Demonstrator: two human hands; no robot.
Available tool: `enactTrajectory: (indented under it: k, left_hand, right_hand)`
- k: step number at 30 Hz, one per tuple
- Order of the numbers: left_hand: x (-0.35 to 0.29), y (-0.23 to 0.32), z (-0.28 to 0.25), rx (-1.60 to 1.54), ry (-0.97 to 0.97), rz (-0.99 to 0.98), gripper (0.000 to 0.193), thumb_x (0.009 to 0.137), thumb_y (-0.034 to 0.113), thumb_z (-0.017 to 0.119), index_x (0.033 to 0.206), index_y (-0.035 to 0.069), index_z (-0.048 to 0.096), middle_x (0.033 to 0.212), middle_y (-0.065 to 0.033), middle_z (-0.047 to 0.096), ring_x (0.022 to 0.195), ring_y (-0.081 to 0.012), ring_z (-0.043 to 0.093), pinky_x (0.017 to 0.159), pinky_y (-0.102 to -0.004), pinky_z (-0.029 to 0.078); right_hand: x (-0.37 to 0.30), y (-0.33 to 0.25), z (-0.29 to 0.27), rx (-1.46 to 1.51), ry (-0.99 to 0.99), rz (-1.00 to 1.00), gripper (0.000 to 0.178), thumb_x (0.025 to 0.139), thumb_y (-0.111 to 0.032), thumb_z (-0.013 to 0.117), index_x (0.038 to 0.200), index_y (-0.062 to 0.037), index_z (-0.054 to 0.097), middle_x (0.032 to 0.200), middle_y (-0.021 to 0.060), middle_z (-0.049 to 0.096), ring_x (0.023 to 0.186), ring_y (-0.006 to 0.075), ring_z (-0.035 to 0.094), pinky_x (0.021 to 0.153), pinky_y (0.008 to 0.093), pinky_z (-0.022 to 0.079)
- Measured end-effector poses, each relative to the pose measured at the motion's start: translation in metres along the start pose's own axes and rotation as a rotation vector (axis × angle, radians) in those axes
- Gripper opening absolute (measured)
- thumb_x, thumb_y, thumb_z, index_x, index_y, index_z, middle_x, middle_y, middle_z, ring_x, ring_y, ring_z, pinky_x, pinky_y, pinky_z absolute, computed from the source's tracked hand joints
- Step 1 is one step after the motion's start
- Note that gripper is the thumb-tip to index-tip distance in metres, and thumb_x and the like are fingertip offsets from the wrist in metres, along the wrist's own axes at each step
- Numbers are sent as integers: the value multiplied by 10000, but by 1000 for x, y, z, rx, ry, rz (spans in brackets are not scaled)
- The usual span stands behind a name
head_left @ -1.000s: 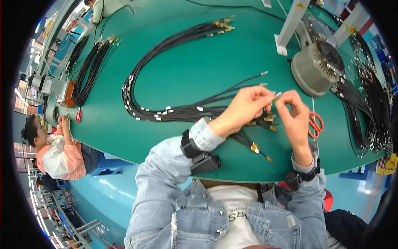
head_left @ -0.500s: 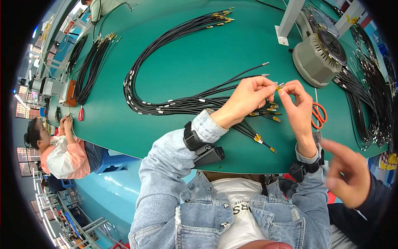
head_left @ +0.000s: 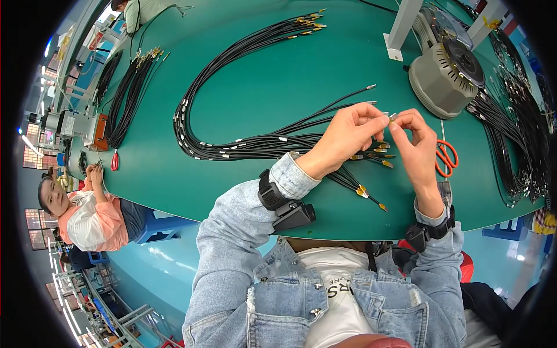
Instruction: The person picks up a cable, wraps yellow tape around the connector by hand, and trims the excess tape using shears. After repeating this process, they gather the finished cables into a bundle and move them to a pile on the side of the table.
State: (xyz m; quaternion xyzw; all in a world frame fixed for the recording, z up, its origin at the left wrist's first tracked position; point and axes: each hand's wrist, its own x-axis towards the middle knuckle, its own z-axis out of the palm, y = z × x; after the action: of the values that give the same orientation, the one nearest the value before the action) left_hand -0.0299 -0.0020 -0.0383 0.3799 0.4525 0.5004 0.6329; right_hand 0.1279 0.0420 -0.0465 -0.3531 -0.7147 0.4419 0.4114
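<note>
Black cable bundle (head_left: 232, 51) lay on the green desk (head_left: 278, 81), bent in a wide U: closed curve to the left, both legs running right. Cables slim, smooth, matte, packed close through the bend, fanning apart toward the near leg's ends. White tags (head_left: 282, 138) dotted the curve and the near leg at uneven intervals. Far leg ended in a loose cluster of yellow-wrapped tips (head_left: 313, 23). Near leg's ends were mixed: a few bare silvery ones stuck out on its far side, and several with yellow wraps lay beside and below the left hand (head_left: 351, 136). One small group angled off toward the near edge, banded yellow and white.

Both hands were raised over the near leg's ends. Left thumb and forefinger pinched a small cable end (head_left: 393, 117), silvery with a trace of yellow; the right hand (head_left: 416, 145) gripped it from the right, thumb against finger. Fingertips hid most of the piece. Orange-handled scissors (head_left: 445, 158) lay just right of the right hand.
</note>
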Motion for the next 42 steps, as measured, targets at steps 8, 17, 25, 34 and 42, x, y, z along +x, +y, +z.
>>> enactTrajectory:
  k: [8,17,25,34,42]
  left_hand:
    - [-2,-1,-4,-62,-3,-13,157,896,190,537,834,52,577,680,24,539,477,-9,349,421,-168,240]
    - [3,2,-11,-81,-68,-26,175,900,192,534,780,67,559,668,32,532,468,-6,331,413,-174,223]
    - [-2,4,-5,-45,-26,-37,146,888,190,563,835,65,512,669,1,526,480,-14,357,405,-171,233]
    - [-3,-10,11,73,28,244,133,871,129,590,882,59,477,693,-15,539,501,-34,448,413,-176,332]
    - [-4,1,7,614,291,742,117,802,45,622,876,-1,543,708,-80,603,569,-157,585,499,-262,447]
  right_hand:
    - [-3,-1,1,139,-41,31,42,809,-3,567,799,35,551,853,34,507,796,103,475,737,227,381]
    - [3,5,-2,279,-111,155,50,840,-30,550,829,19,554,868,20,520,813,88,486,753,220,375]
    - [-1,6,-3,387,-135,191,41,845,-45,557,845,-3,559,832,-11,513,775,52,461,708,203,374]
    - [-4,1,-11,420,-115,144,28,847,-26,555,867,-7,555,847,-11,506,808,56,479,721,199,391]
    - [12,-5,-1,471,-115,87,47,837,-26,562,868,9,560,891,23,524,847,99,487,784,236,383]
